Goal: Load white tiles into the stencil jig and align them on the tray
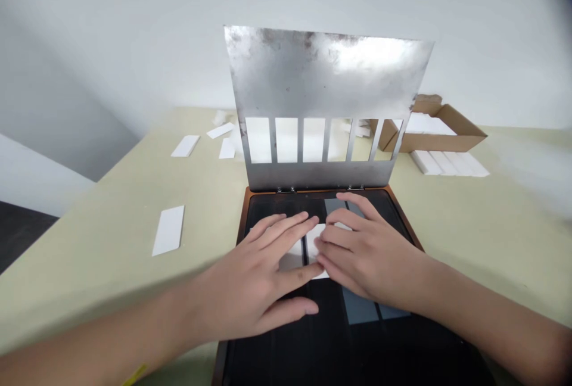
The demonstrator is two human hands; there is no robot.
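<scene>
Resting close together, the left hand [243, 276] and the right hand [370, 255] lie over white rectangular strips [315, 242], which are mostly hidden beneath them. The fingers of both hands are spread and gently curved, with neither hand pinching anything, and the fingertips of the right hand reach just past the left hand's fingers. The strips sit on a smooth black tray [277, 207], bordered by a copper-brown frame [245, 216], near the middle of the worktop's near edge. Dull grey-blue rectangles [360, 307] show on the black surface just below the hands. Along the tray's far side, small metal hinges [286, 189] carry a thin steel stencil plate [322, 76] standing up from the frame — its surface blotched and smudged dark, with a bright sheen toward the upper right, and six tall rectangular slots cut in a row across its lower half. The worktop [89, 243] is a pale, matte green. One loose white strip [168, 230] lies toward its left edge, and a few more [185, 146] lie scattered near the far edge. Toward the far right corner stands an open corrugated cardboard box [465, 136] holding white pieces — a neat row of white strips [447, 164] lies side by side just in front of it.
</scene>
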